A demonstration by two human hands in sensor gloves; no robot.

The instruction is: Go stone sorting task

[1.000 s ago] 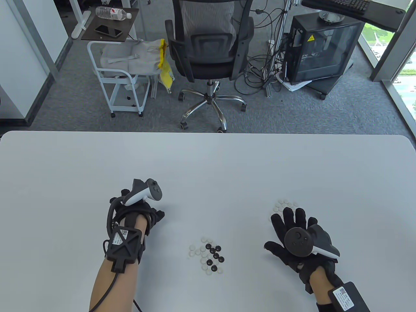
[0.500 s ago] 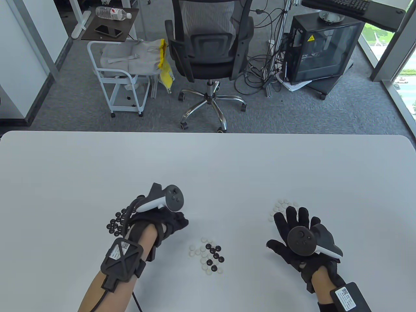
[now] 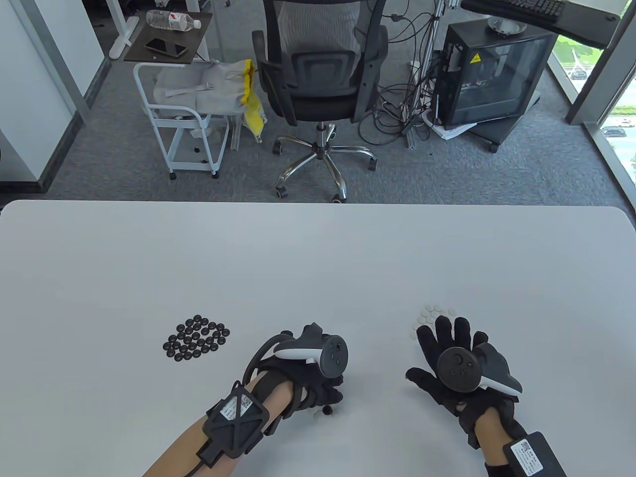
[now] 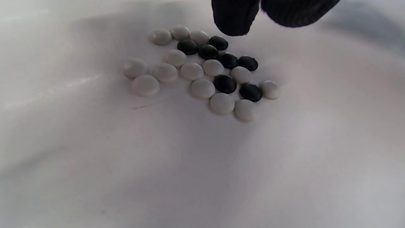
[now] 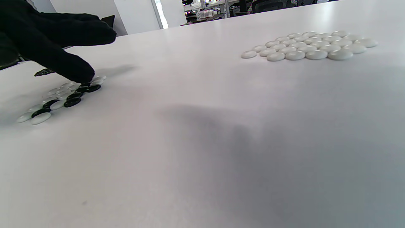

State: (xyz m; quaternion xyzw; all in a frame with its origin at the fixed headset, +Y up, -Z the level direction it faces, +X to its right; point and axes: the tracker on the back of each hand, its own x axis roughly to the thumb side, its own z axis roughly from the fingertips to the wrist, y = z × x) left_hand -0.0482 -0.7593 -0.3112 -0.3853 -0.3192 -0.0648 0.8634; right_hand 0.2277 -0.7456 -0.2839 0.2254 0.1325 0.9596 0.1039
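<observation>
Three groups of Go stones lie loose on the white table (image 3: 318, 258). The left hand (image 3: 318, 385) hovers over the mixed black-and-white cluster (image 4: 202, 71), its fingertips (image 4: 235, 17) just above the black stones and holding nothing. Black stones (image 3: 196, 338) sit well to its left. The right hand (image 3: 454, 367) lies flat with fingers spread, just behind the white pile (image 5: 311, 46).

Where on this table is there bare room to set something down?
The whole far half of the table is bare. So is the strip between the black stones and the left hand. It is crowded around the mixed stones and near the white stones by the right hand.
</observation>
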